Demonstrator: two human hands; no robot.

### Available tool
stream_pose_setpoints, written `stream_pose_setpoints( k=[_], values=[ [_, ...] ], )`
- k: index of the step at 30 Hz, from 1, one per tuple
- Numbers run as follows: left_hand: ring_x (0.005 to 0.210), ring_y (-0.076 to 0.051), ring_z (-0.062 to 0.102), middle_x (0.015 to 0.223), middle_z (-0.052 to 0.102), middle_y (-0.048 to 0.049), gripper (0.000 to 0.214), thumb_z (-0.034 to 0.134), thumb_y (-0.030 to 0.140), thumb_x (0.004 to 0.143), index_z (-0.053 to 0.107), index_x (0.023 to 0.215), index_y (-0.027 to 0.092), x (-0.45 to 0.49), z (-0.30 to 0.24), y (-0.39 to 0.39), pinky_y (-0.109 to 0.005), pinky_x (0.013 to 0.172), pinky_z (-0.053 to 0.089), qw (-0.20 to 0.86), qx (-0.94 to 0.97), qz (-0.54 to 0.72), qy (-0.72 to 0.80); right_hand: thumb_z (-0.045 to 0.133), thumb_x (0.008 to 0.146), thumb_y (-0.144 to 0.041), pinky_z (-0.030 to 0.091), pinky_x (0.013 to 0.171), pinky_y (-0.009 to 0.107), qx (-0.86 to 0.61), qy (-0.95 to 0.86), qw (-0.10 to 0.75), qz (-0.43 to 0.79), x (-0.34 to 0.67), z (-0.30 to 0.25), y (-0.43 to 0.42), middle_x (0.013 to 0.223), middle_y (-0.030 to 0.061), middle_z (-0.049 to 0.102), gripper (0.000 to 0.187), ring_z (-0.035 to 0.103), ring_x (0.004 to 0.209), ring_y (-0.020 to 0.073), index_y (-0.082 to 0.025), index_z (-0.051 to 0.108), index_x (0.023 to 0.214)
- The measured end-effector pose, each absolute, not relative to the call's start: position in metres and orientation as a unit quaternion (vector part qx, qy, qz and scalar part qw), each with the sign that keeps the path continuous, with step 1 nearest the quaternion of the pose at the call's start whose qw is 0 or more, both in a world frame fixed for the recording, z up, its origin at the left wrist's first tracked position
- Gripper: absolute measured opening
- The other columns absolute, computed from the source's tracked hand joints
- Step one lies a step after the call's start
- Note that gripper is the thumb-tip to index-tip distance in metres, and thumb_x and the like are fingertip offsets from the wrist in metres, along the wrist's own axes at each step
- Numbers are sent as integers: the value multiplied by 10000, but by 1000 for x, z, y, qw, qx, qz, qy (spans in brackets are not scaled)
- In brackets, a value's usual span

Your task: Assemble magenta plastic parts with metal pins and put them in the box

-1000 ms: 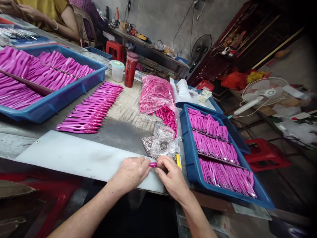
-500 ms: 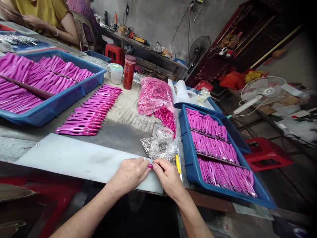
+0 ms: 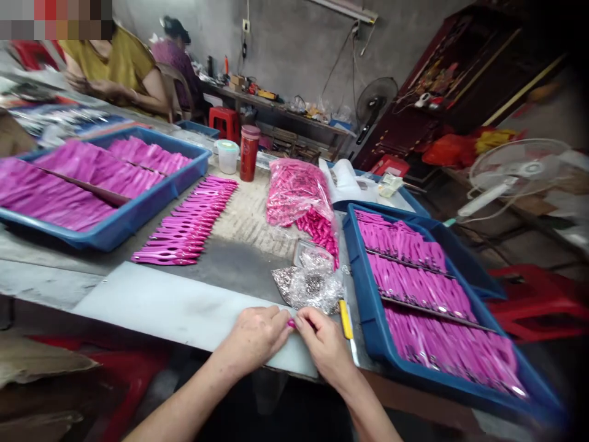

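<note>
My left hand point(image 3: 255, 336) and my right hand point(image 3: 324, 345) meet at the near edge of a pale board point(image 3: 175, 307), fingers pinched together on a small pink piece point(image 3: 291, 323) that barely shows between them. Just beyond my hands lies a clear bag of small metal parts point(image 3: 309, 283). A yellow-handled tool point(image 3: 345, 312) lies right of my right hand. Further back a plastic bag of pink pieces point(image 3: 299, 193) spills onto the table. A row of pink handles point(image 3: 191, 222) lies fanned out to the left.
A blue tray of pink handles point(image 3: 363, 288) stands close on the right, another blue tray point(image 3: 138, 212) at the left. A red flask point(image 3: 248, 153) and a small lidded tub point(image 3: 228, 156) stand behind. Other people sit at the far left. Fans and red stools are to the right.
The view has tilted up and swung a little, blurring the edges. My hands stay together at the board's edge, and the pink piece shows less between my fingers than a second ago.
</note>
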State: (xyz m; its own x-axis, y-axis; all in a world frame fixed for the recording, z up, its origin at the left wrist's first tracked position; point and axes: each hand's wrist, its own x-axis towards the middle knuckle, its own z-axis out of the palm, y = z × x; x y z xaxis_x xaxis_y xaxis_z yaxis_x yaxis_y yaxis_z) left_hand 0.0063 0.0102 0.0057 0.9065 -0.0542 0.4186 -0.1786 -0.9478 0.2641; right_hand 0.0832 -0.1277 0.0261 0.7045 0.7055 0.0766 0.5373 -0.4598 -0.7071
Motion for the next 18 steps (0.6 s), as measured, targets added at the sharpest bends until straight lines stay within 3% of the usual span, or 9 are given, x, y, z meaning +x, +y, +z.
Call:
stream_pose_setpoints(
  k=[11,18],
  values=[
    [500,-114,529,586,538,18,161,440,302,810,464,697,190,1,9,6,-235,437,333,112,973,194,-49,349,868,-392,448,530,225,-829,-407,382,-5,81,-4,-133,621,32,604,342,571,581,157,-205,560,674],
    [535,-104,517,635,551,19,174,392,295,843,490,743,191,-3,27,37,-215,474,348,91,983,158,-35,365,827,-513,526,620,251,-827,-361,425,-70,85,-19,-135,813,76,688,426,643,728,203,-202,655,858]
  ],
)
